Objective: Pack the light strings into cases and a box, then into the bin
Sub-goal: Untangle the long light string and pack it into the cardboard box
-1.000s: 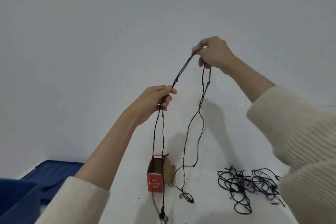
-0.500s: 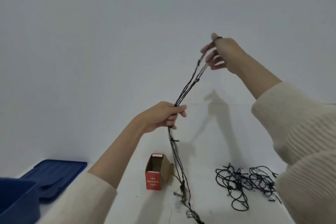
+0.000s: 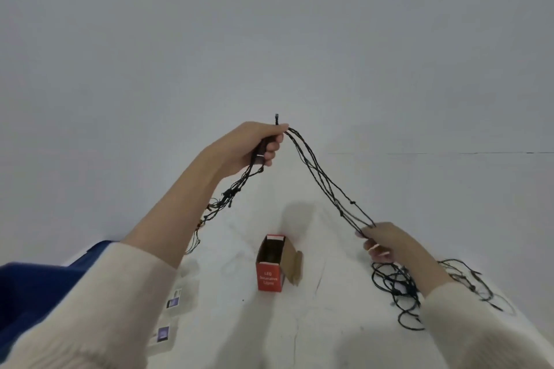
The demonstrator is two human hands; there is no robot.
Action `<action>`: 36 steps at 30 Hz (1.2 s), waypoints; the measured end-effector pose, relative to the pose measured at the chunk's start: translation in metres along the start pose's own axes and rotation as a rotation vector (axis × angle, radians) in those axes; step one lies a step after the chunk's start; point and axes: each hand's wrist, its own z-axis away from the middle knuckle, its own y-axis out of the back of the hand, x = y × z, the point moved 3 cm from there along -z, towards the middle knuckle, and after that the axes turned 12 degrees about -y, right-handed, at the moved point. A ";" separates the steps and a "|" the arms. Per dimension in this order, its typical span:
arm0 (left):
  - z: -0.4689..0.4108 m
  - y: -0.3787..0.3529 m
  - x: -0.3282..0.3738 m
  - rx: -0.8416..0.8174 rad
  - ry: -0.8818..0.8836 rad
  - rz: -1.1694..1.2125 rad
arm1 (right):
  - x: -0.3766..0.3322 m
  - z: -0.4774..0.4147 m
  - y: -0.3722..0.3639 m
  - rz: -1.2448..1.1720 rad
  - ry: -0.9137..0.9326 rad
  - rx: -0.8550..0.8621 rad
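Light string (image 3: 352,203): thin black strands with small bulbs, sloping down rightward.
Left hand (image 3: 257,144): raised, fisted around gathered loops.
Right hand (image 3: 386,241): lower, pinching the strands.

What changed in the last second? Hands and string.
The right hand came down from the high point to beside the loose string pile, pinching several strands. The left hand, now the higher one, grips the gathered light string, with loops hanging below it. Unchanged: the red box stands open, the pile lies at right, the blue bin at left.
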 end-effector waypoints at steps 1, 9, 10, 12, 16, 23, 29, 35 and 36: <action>-0.002 -0.003 0.003 -0.004 -0.003 -0.070 | 0.005 0.002 -0.014 0.086 0.022 -0.096; -0.005 -0.024 0.005 -0.096 0.028 -0.231 | -0.073 0.078 -0.057 -0.123 0.597 -0.459; -0.005 -0.029 0.003 -0.109 0.028 -0.210 | -0.085 0.087 -0.062 -0.174 0.663 -0.475; -0.006 -0.038 -0.001 -0.103 0.021 -0.150 | -0.100 0.100 -0.076 -0.219 0.750 -0.500; -0.010 -0.043 -0.007 0.001 -0.006 -0.040 | -0.084 0.099 -0.108 -0.291 0.625 -0.509; 0.015 0.008 -0.049 0.281 0.051 0.207 | -0.054 0.076 -0.111 0.000 0.494 -0.314; 0.067 0.046 -0.123 0.459 0.258 0.427 | -0.061 0.054 -0.115 0.603 0.633 0.188; 0.082 0.064 -0.177 0.458 0.441 0.091 | -0.090 0.052 -0.132 0.845 0.822 0.487; 0.075 0.064 -0.174 0.469 0.370 -0.002 | -0.096 0.053 -0.138 0.912 0.866 0.477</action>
